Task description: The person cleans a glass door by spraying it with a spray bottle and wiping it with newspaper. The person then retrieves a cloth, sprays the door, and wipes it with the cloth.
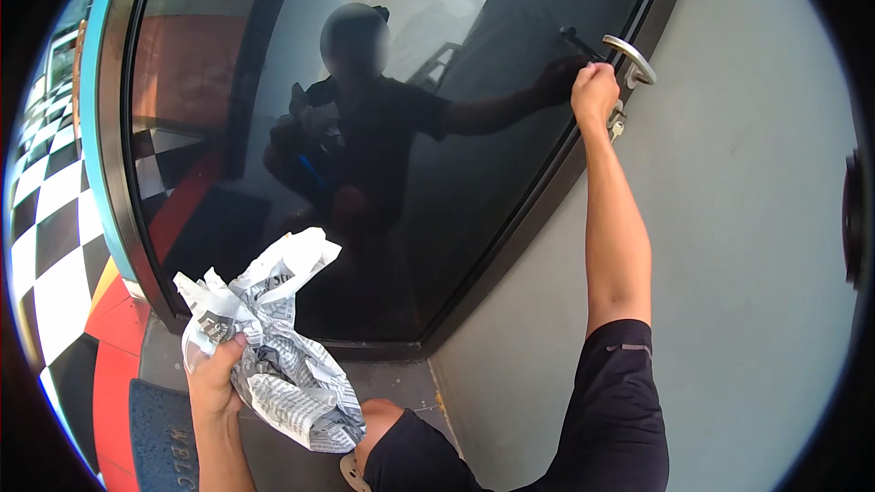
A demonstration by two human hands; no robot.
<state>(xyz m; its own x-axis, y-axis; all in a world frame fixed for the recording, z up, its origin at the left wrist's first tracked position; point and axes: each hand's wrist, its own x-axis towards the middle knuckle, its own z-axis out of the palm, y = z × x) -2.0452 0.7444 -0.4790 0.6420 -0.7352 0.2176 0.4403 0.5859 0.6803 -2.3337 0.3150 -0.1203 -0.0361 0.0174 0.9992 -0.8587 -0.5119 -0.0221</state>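
Note:
My left hand [217, 378] is closed around a bunched-up sheet of newspaper [292, 378], low in front of the dark glass door [365, 246]. The paper's crumpled white top sticks up above my thumb. My right arm reaches up to the door's edge. There my right hand [594, 94] is closed, right beside the curved metal door handle [635, 56]. Its fingertips face the glass, and whatever they grip is hidden. Just below that hand, a key [617, 130] hangs at the lock. The glass reflects a person with one arm stretched out.
A dark frame [492, 278] borders the glass. A plain grey wall [747, 219] stands to the right. Black-and-white checks [59, 264] and red tiles [118, 319] run along the left. A dark welcome mat [159, 428] lies at lower left, near a light clog [352, 472].

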